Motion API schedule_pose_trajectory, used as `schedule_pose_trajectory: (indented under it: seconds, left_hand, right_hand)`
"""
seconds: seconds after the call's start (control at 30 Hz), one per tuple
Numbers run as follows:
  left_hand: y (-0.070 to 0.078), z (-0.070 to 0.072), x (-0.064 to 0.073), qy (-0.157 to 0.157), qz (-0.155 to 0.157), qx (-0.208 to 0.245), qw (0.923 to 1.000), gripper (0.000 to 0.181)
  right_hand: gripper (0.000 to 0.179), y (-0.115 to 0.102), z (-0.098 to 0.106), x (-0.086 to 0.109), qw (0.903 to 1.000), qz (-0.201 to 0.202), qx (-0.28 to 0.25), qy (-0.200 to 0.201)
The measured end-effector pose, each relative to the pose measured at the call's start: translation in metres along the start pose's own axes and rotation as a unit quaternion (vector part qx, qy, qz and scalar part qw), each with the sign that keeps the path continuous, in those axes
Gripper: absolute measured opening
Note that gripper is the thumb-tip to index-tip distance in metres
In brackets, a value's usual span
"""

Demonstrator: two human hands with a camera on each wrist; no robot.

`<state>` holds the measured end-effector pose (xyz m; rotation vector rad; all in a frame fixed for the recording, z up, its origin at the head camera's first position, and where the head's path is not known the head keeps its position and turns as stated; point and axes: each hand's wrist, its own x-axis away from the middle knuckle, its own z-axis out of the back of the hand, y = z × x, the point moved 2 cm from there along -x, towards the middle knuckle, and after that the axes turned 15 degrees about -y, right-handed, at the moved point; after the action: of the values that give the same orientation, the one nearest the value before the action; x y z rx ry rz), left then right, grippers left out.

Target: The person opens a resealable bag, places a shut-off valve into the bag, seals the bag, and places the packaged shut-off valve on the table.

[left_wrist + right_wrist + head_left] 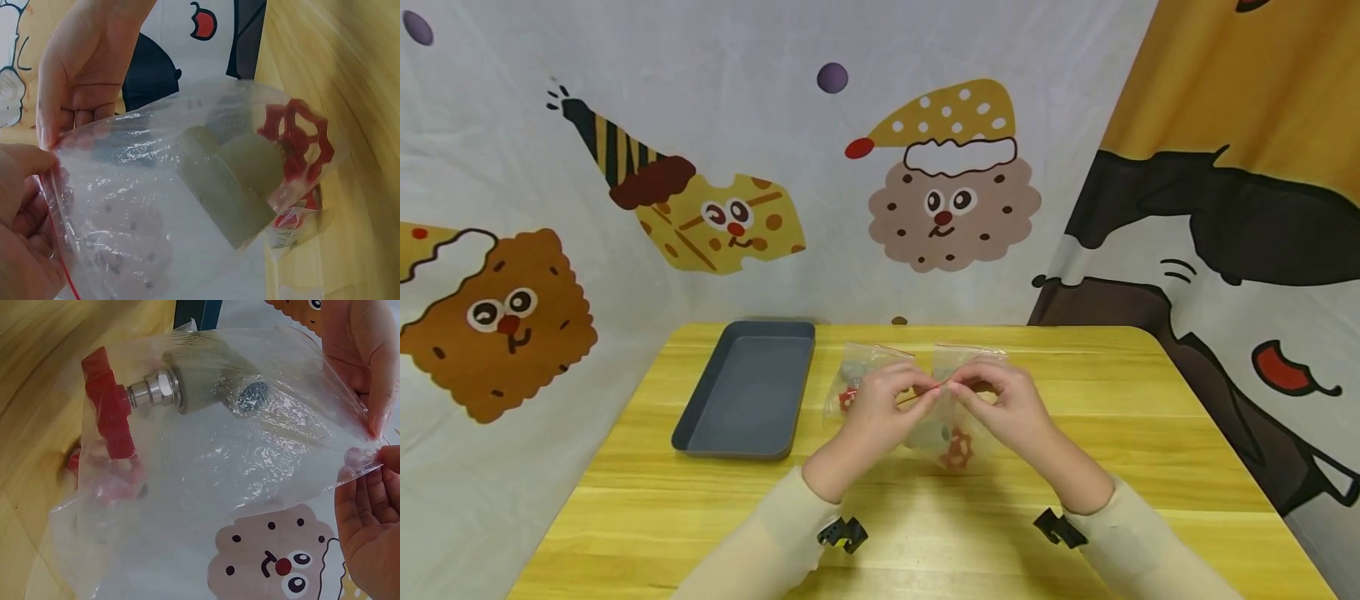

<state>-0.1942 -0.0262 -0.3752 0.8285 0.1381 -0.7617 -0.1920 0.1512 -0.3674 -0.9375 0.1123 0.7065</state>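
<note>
A clear zip bag (262,469) with a red seal line hangs between both hands above the table. Inside it is a grey-green valve (231,187) with a metal stem (153,389) and a red handwheel (111,406). In the head view, my left hand (887,404) pinches the bag's top edge between thumb and fingers. Close beside it, my right hand (1011,407) pinches the same edge, the two sets of fingertips nearly meeting. Whether the seal is parted there is too small to tell.
A dark grey tray (745,396) lies at the left of the wooden table (1105,442). Behind the hands are another bag (844,375) with red parts, at left, and a bag top (970,352), at right. A printed curtain (820,208) stands at the table's back edge.
</note>
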Motion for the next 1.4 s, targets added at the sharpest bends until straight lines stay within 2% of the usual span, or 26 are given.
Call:
schedule_pose_trajectory:
  seconds: [0.23,0.5,0.7,0.87,1.03,1.23,1.4]
  left_hand:
    - [0.0007,-0.0022,0.002,0.005,0.004,0.006,1.0,0.006]
    - [-0.0001,-0.0056,0.0029,0.009,0.002,0.0,1.0,0.006]
    - [-0.0004,-0.0059,0.0034,0.008,0.012,-0.003,0.9999,0.008]
    - [-0.0009,-0.0067,0.0038,0.011,0.019,-0.001,0.9998,0.01]
    - [-0.0009,-0.0077,0.0023,0.025,0.008,0.008,0.9996,0.007]
    - [-0.0024,-0.008,0.0032,0.019,0.011,-0.003,0.9998,0.007]
    - [-0.0042,-0.0092,0.0047,0.004,0.024,-0.007,0.9997,0.01]
  right_hand:
    - [0.006,0.0018,-0.0026,0.0017,0.999,-0.025,-0.029,-0.024]
    - [0.003,0.0021,-0.0028,0.0016,0.9979,-0.046,-0.013,-0.043]
    - [0.004,0.0011,-0.0045,0.0014,0.9984,-0.025,0.03,-0.04]
    - [0.003,-0.0002,-0.0058,0.0031,0.9978,-0.01,0.063,-0.02]
    - [0.003,-0.0013,-0.0052,0.0031,0.9989,-0.023,0.041,-0.002]
    - [0.005,0.001,-0.0058,0.003,0.9985,-0.048,0.023,-0.016]
    - [0.005,0.0039,-0.0088,0.0049,0.9981,-0.017,0.059,-0.006]
